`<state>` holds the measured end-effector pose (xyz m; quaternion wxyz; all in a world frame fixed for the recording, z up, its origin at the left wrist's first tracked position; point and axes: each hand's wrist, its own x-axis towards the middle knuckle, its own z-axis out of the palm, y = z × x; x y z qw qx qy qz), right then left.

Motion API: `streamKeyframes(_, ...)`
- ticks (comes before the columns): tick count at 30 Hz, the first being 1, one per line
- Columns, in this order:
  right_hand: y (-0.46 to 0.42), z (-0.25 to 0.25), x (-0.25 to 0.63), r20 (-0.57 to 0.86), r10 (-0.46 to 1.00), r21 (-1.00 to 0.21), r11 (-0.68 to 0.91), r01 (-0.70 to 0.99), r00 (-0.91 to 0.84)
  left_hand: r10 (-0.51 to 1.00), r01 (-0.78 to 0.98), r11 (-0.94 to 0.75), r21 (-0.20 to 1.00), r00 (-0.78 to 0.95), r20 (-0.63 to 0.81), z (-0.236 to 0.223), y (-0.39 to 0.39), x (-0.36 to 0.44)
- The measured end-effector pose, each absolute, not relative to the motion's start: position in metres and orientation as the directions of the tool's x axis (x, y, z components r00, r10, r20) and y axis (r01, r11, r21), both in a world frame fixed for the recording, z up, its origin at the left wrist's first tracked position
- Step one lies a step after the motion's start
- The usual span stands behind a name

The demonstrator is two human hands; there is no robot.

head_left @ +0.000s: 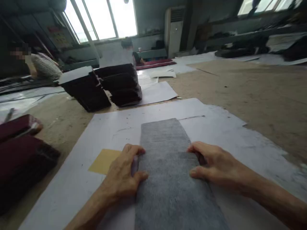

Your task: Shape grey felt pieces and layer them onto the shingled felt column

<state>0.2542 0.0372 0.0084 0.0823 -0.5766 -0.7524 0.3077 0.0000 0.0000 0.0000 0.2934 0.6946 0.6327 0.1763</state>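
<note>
A long grey felt-like sheet (pixel 168 166) lies lengthwise on a big white paper sheet (pixel 115 127) spread over the table. My left hand (pixel 126 171) curls around the felt's left edge, thumb on top and fingertips tucked at the side. My right hand (pixel 208 163) does the same at the right edge, fingers bent inward against it. Both hands grip the felt about halfway along its length. A yellow paper piece (pixel 103 161) pokes out just left of my left hand.
Dark maroon stacked pieces (pixel 19 150) sit at the left edge. Two leaning black stacks (pixel 103 86) stand further back, with more white sheets (pixel 158 91) beyond. Bare brown board surface (pixel 251 92) stretches to the right. A person in a striped top (pixel 44 65) works at far left.
</note>
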Motion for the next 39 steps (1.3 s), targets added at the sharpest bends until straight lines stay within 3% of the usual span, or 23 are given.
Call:
streamKeyframes(4, 0.026, -0.004, 0.259, -0.171, 0.934, -0.549, 0.175, 0.818, -0.315, 0.983, 0.779, 0.019, 0.627, 0.101, -0.156, 0.004, 0.001, 0.004)
streamKeyframes(10, 0.015, -0.012, 0.255, -0.131, 0.975, -0.49, 0.093, 0.867, -0.178, 0.978, 0.796, 0.127, 0.591, -0.001, -0.208, 0.002, 0.004, 0.002)
streamKeyframes(26, 0.019, 0.0, 0.246, -0.224, 0.961, -0.389, 0.063, 0.919, -0.161, 0.968, 0.725, 0.164, 0.669, 0.012, -0.25, -0.011, 0.008, -0.005)
streamKeyframes(39, 0.021, 0.002, 0.245, -0.241, 0.962, -0.403, 0.022, 0.915, -0.129, 0.956, 0.653, 0.213, 0.727, 0.012, -0.292, -0.011, 0.007, -0.005)
